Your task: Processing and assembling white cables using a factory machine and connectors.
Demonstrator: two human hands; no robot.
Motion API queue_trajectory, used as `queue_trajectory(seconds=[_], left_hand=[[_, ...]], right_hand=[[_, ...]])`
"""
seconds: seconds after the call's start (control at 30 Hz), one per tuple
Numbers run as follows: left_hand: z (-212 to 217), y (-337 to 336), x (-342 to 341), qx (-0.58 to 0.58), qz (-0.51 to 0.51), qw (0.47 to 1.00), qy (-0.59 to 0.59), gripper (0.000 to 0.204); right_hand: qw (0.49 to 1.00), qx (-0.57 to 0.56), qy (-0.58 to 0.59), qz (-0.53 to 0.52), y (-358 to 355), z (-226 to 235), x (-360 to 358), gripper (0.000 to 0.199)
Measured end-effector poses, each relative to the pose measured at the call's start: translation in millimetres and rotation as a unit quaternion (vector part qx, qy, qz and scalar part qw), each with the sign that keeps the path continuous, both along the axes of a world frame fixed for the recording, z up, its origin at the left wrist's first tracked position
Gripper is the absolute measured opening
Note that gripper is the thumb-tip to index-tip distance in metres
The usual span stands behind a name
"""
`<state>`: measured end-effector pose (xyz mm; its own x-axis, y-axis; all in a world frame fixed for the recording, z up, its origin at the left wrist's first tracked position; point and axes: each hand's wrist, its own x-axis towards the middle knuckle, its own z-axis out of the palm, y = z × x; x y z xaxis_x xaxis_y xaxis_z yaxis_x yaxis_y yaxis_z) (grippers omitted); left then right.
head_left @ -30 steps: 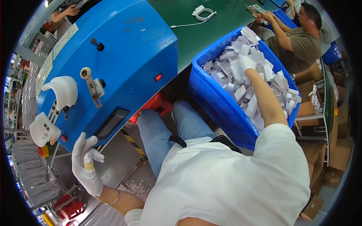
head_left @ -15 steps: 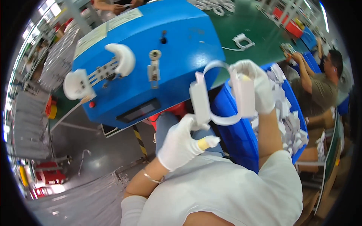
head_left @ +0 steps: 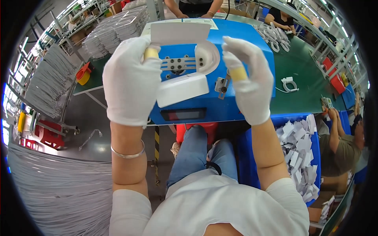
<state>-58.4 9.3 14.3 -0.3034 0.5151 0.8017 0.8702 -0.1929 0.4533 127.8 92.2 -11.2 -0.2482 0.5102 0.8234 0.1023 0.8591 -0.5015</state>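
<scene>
Holding a white band (head_left: 180,33) over the blue machine (head_left: 218,106) at the counter (head_left: 293,70)'s near edge, with the left hand (head_left: 132,80) closed on one end, apparently to leave both flaps (head_left: 183,89) spread free. Without anything visible in the half-open right hand (head_left: 252,82), near the white curved block (head_left: 212,59). Beside that edge, likely for reach, a blue bin (head_left: 250,157) of white pieces (head_left: 297,147).

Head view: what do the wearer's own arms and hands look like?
Left hand and right hand each wear a white fabric glove with a yellow band. Thin silver-coloured metal bangle around the left wrist; none visible on the right. Short white fabric sleeves; no cables visible.
</scene>
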Motion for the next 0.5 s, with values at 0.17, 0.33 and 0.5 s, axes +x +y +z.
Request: queue_trajectory(seconds=[0.17,0.33,0.5], left_hand=[[4.0,-1.5,-17.5,-0.084,0.069,0.994,-0.015,0.021],[-24.7,7.5,-39.5,-0.1,-0.066,0.968,-0.221,0.042],[-91.5,-2.7,-26.0,0.037,-0.155,0.916,-0.369,0.03]], right_hand=[[0.979,-0.16,0.03,0.126,10.5,2.7,-19.7,0.023],[0.95,-0.263,-0.064,0.154,23.7,9.1,-15.9,0.03],[0.961,-0.208,-0.079,0.166,34.6,13.3,-17.3,0.044]])
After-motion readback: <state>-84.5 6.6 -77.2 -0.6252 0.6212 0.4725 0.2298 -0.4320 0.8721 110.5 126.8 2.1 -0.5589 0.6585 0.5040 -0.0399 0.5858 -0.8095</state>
